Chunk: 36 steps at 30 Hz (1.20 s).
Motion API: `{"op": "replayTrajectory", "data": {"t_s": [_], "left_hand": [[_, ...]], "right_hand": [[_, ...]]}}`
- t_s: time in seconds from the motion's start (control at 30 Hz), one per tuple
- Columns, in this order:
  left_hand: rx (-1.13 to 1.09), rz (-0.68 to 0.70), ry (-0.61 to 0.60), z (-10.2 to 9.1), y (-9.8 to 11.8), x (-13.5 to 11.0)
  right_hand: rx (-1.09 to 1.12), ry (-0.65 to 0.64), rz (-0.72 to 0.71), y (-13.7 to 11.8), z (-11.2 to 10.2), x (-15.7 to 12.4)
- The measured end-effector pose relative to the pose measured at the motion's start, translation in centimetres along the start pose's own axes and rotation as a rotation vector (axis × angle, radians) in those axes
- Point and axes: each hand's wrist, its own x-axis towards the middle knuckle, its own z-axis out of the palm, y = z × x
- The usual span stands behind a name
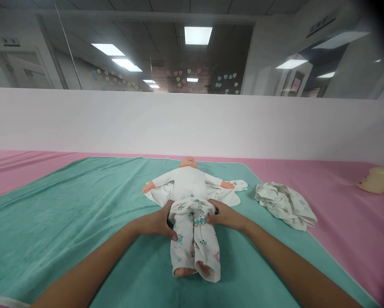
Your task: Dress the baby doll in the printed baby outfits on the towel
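Note:
A baby doll (189,182) lies on its back on a green blanket (115,256), head away from me and arms spread. It wears a white long-sleeved top, and a white printed jacket (160,193) lies spread open beneath it. White printed baby pants (206,250) cover its legs, with the feet just showing at the cuffs. My left hand (161,221) is closed on the left side of the pants near the waist. On the opposite side, my right hand (222,214) grips the waist, thumb on the front. The undersides of both hands' grips are hidden.
A crumpled white printed cloth (285,204) lies to the right, across the blanket's edge. A pink sheet (346,205) spreads under the blanket. At the far right is a pale yellow object (378,179), partly cut off. A low white wall (192,124) runs behind.

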Motion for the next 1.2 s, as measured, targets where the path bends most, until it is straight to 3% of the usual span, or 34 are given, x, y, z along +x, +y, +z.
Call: {"op": "replayTrajectory", "data": {"t_s": [0.07, 0.2, 0.5, 0.6, 0.73, 0.8, 0.97, 1.1, 1.2], "left_hand": [[0.048, 0.004, 0.069, 0.7, -0.3, 0.2], [0.190, 0.053, 0.193, 1.6, -0.8, 0.8], [0.354, 0.117, 0.218, 1.9, 0.3, 0.5], [0.338, 0.097, 0.294, 2.2, 0.1, 0.6], [0.191, 0.013, 0.436, 2.0, 0.3, 0.6], [0.106, -0.003, 0.411, 1.8, 0.5, 0.6], [0.086, 0.031, 0.333, 2.3, 0.7, 0.0], [0.006, 0.083, 0.254, 3.6, 1.3, -2.6], [0.095, 0.102, 0.143, 4.9, 1.4, -5.0]], "right_hand": [[-0.012, -0.031, 0.003, -0.9, 0.4, -0.7], [-0.147, 0.025, -0.027, -2.2, 1.1, -1.4], [-0.296, 0.118, -0.177, -2.4, 2.7, -1.5], [-0.250, 0.160, -0.221, -2.6, 3.1, -1.6], [-0.026, 0.345, -0.105, -2.9, 2.7, -1.5], [0.030, 0.351, -0.049, -3.1, 2.4, -1.6], [-0.067, 0.113, -0.031, -4.1, 2.8, -2.9], [-0.280, 0.032, -0.108, -4.0, 4.1, -4.6], [-0.449, 0.013, -0.185, -3.3, 5.4, -5.5]]}}
